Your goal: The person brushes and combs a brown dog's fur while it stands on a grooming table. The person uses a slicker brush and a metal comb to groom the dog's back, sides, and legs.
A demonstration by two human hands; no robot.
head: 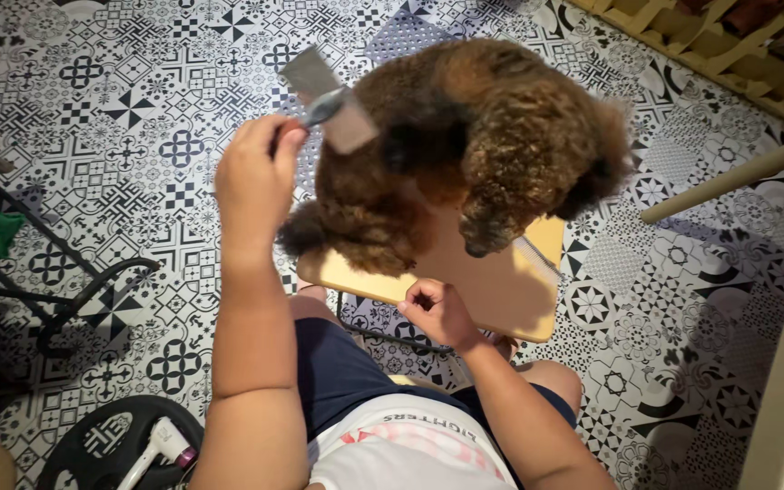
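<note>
Your curly brown dog (465, 154) stands on the small yellow wooden desk (510, 290), head hanging over the near edge toward you, rump toward the upper left. Your left hand (256, 181) is clenched around the dark handle of a grey metal grooming comb (328, 100), just left of the dog; the comb's flat blade lies against the fur at the dog's back end, tilted up and away from your knuckles. Your right hand (437, 310) sits below the dog's chest at the desk's near edge, fingers curled in a loose fist; you cannot tell whether it grips the desk edge or only rests against it. Your knees, in dark blue shorts (338, 372), are tucked under the desk. Beneath everything runs a black-and-white patterned tile floor (120, 109). Well left of the dog stands a black metal frame (93, 290); below that, near your left elbow, a white hair dryer (161, 449) lies on a round black disc (93, 445). Right of the dog, a pale wooden pole (728, 177) slants across the floor.
</note>
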